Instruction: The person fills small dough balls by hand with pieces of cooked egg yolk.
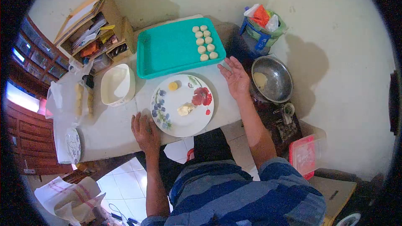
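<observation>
On the floral plate (178, 96), a pale lump (185, 109) and a yellow disc (173, 86).
The left hand (145, 132) is by the plate's rim, fingers loosely apart; the right hand (236, 78), fingers spread wide, is near a corner of the teal tray (167, 50) (I count ten pale rounds (200, 41) at one end, in two rows).

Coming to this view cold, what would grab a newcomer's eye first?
Probably the big turquoise tray at the back of the table, with pale round pieces in two rows at its right end. Next, the flowered plate in front of it, carrying a small yellow disc and a pale lump. Off to the right, a shiny metal bowl stands out too.
</observation>
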A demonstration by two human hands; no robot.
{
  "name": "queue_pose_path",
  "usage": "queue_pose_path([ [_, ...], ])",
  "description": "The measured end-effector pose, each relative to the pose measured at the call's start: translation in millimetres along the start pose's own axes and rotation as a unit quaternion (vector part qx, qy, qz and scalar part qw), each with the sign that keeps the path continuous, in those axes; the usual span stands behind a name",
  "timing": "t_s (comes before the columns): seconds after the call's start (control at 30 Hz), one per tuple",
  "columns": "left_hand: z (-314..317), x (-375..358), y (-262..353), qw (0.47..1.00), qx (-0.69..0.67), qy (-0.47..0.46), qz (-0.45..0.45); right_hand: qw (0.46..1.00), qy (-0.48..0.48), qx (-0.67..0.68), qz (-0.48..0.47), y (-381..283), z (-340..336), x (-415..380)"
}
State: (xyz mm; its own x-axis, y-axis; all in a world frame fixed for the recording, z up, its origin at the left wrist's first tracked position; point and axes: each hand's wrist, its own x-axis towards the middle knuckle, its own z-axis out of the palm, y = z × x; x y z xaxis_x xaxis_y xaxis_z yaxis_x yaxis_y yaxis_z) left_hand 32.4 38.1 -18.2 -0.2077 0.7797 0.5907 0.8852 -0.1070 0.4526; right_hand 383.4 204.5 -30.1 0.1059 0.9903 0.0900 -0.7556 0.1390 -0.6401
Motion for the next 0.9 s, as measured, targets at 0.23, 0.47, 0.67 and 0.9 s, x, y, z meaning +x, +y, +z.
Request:
queue_pose_path([
  [0.23,-2.9,1.8,4.7,1.0,0.004,-0.006,-0.003,1.0,-0.008,-0.008,0.014,-3.2,3.3,-3.0],
  [0.47,2.0,-0.6,-2.5,1.0,0.011,0.006,0.019,1.0,0.016,-0.003,0.02,0.4,-1.6,0.8],
  [0.67,-0.1,-0.9,1.1,1.0,0.006,0.002,0.013,0.999,-0.011,-0.033,0.01,3.5,-9.3,2.8],
  [0.9,3.1,-1.8,-3.0,0.999,0.011,0.014,0.027,1.0,-0.009,0.011,0.014,6.8,-13.3,4.7],
])
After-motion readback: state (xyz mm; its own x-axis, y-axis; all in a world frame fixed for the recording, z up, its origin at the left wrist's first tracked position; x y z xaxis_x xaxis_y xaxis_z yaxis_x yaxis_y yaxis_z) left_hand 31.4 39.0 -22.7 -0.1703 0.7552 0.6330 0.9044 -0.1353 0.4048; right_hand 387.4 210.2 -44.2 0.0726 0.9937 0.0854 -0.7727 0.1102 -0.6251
